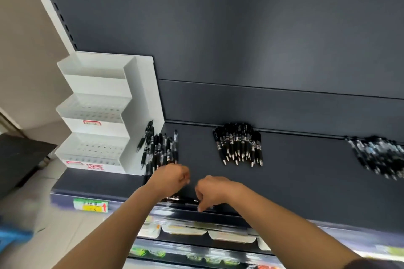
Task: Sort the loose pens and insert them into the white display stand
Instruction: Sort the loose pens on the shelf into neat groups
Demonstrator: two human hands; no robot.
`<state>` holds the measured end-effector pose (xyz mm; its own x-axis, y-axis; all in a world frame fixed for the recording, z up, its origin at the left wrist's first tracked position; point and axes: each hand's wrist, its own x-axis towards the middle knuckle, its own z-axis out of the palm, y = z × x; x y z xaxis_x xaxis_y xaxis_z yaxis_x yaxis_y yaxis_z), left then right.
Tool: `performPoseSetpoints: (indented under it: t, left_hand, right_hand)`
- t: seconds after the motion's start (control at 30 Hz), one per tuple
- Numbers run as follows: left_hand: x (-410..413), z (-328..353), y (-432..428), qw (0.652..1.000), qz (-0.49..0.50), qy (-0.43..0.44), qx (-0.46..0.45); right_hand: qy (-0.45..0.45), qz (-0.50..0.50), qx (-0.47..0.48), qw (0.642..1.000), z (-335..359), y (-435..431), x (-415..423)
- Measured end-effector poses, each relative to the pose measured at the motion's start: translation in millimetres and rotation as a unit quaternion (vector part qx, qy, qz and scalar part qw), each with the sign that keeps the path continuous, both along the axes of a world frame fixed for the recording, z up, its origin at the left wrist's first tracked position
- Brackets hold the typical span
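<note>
Head view: the white display stand (96, 116) sits at the shelf's (306, 181) left end, loose pens (160, 150) heaped just beside it. The left hand (172, 176) curls over the heap, grip unclear; the right hand (213, 190) pinches one pen (181, 199) at the front edge.

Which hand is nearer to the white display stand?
Left. The left hand is just right of the white display stand, at the near end of the pen pile beside it; the right hand is farther right.

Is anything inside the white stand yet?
The stand looks empty: its tiers show only bare hole plates. What lies below those plates is covered.
</note>
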<state>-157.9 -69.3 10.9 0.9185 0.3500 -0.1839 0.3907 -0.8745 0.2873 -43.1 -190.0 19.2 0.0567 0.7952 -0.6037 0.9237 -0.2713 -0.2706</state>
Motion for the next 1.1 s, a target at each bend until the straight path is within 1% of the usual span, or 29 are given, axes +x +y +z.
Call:
performPoseSetpoints:
  t: [0.13, 0.2, 0.27, 0.4, 0.53, 0.63, 0.67, 0.73, 0.83, 0.87, 0.93, 1.03, 1.07, 1.1]
  left_hand:
    - [-8.8, -2.4, 4.3, 0.993, -0.066, 0.082, -0.059]
    - [-9.4, -3.2, 5.2, 0.985, -0.093, 0.133, -0.055]
    - [-8.1, -5.0, 4.7, 0.979, -0.100, 0.173, -0.043]
    - [-1.4, -4.8, 3.0, 0.973, -0.091, 0.203, -0.054]
    - [3.1, 0.0, 7.4, 0.974, -0.084, 0.200, -0.064]
    - [8.9, 3.8, 13.0, 0.982, -0.073, 0.167, -0.051]
    - [12.4, 5.3, 14.5, 0.985, -0.066, 0.151, -0.047]
    - [20.2, 7.2, 16.5, 0.990, -0.039, 0.117, -0.062]
    - [31.1, 6.1, 15.9, 0.988, 0.011, 0.060, -0.145]
    - [34.5, 5.5, 14.2, 0.984, 0.031, 0.039, -0.173]
    - [41.3, 5.0, 9.7, 0.972, 0.082, -0.009, -0.219]
    - [51.0, 6.2, 3.7, 0.939, 0.165, -0.055, -0.296]
    - [53.9, 6.6, 2.1, 0.924, 0.188, -0.060, -0.326]
    - [56.0, 6.5, 1.2, 0.912, 0.207, -0.062, -0.350]
  right_hand:
    - [-0.013, -0.011, -0.033, 0.999, 2.1, 3.2, -6.9]
    - [-0.018, -0.012, -0.036, 0.999, 3.9, 5.4, -7.4]
    - [-0.017, -0.009, -0.032, 0.999, 5.4, 7.9, -7.1]
    - [-0.001, -0.009, -0.030, 1.000, 4.7, 7.6, -6.6]
    - [0.016, -0.012, -0.054, 0.998, 2.0, 7.8, -3.4]
    - [0.034, -0.026, -0.048, 0.998, 9.7, 10.6, 8.8]
    - [0.046, -0.046, -0.036, 0.997, 13.1, 10.6, 15.9]
    - [0.102, -0.111, -0.009, 0.989, 19.9, 7.4, 31.7]
    - [0.169, -0.218, 0.056, 0.959, 26.9, -3.1, 52.8]
    - [0.194, -0.262, 0.083, 0.942, 26.7, -6.8, 58.6]
    - [0.255, -0.353, 0.131, 0.891, 25.2, -14.4, 67.5]
    - [0.314, -0.449, 0.172, 0.819, 20.9, -21.5, 75.7]
    - [0.325, -0.469, 0.179, 0.801, 19.3, -22.6, 78.2]
    - [0.328, -0.480, 0.181, 0.793, 18.2, -22.9, 80.6]
